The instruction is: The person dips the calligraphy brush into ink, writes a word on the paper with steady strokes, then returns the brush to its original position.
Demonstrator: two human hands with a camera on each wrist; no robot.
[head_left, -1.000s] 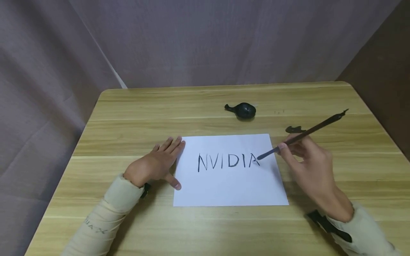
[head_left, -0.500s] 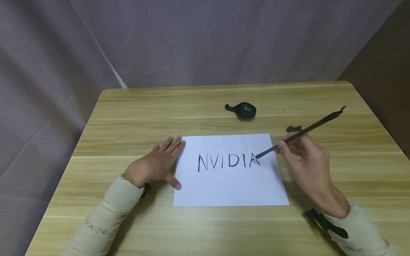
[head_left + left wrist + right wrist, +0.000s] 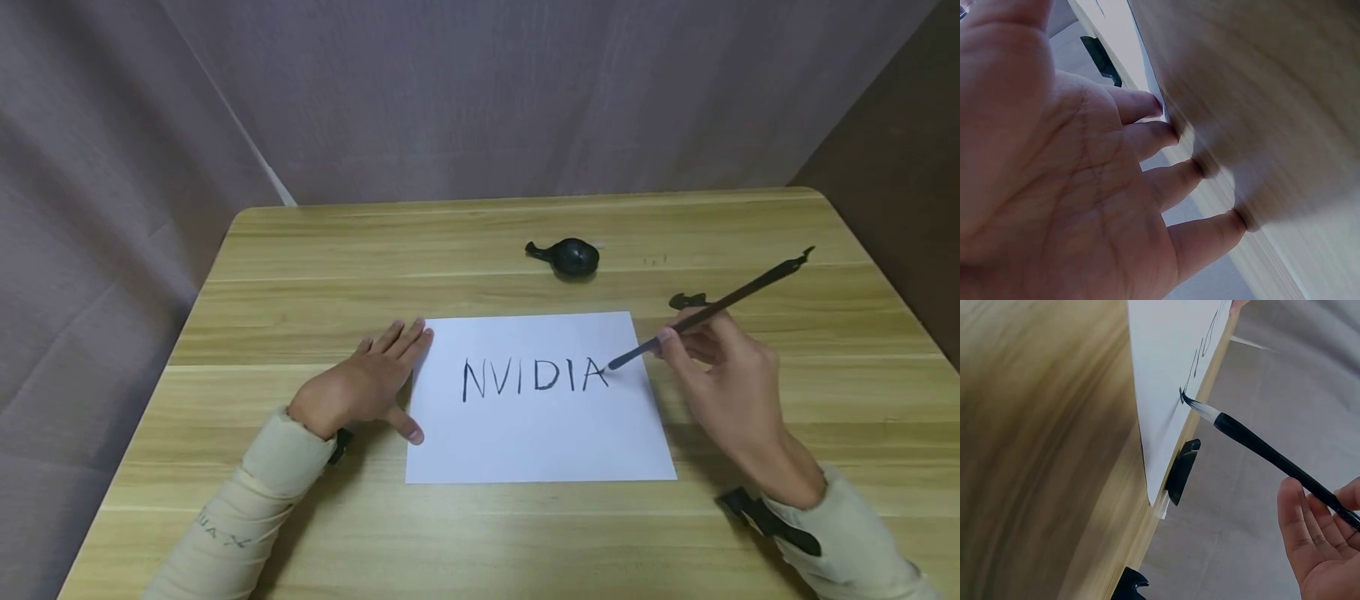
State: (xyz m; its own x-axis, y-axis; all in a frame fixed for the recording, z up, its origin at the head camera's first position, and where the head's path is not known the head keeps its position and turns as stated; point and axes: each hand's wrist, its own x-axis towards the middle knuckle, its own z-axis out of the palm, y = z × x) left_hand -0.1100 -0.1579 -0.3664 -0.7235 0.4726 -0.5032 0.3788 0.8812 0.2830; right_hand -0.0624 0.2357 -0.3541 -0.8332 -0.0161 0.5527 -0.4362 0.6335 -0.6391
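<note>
In the head view a sheet of white paper [image 3: 525, 442] lies on the wooden table, with "NVIDIA" lettered in thin black strokes. My left hand [image 3: 367, 383] rests palm down at its left edge, fingers spread, fingertips on the paper's corner area. Those fingers [image 3: 1204, 247] press down with straight tips in the left wrist view. Pinched in my right hand [image 3: 727, 392] is a dark-handled writing brush [image 3: 705, 317], slanting up to the right. Its black tip sits right at the last letter, A, and the right wrist view shows the bristles [image 3: 1200, 409] bent against the paper.
Behind the paper lies a glossy black gourd-shaped object [image 3: 573, 258] with a narrow neck. A small dark wavy-edged piece [image 3: 686, 301] is partly hidden behind my right hand. Grey curtain [image 3: 480, 100] hangs beyond the table's [image 3: 360, 250] far edge.
The brush tip has shifted slightly left across the A, then back to the right, and the letter's crossbar shows more plainly. My left hand has stayed in place.
</note>
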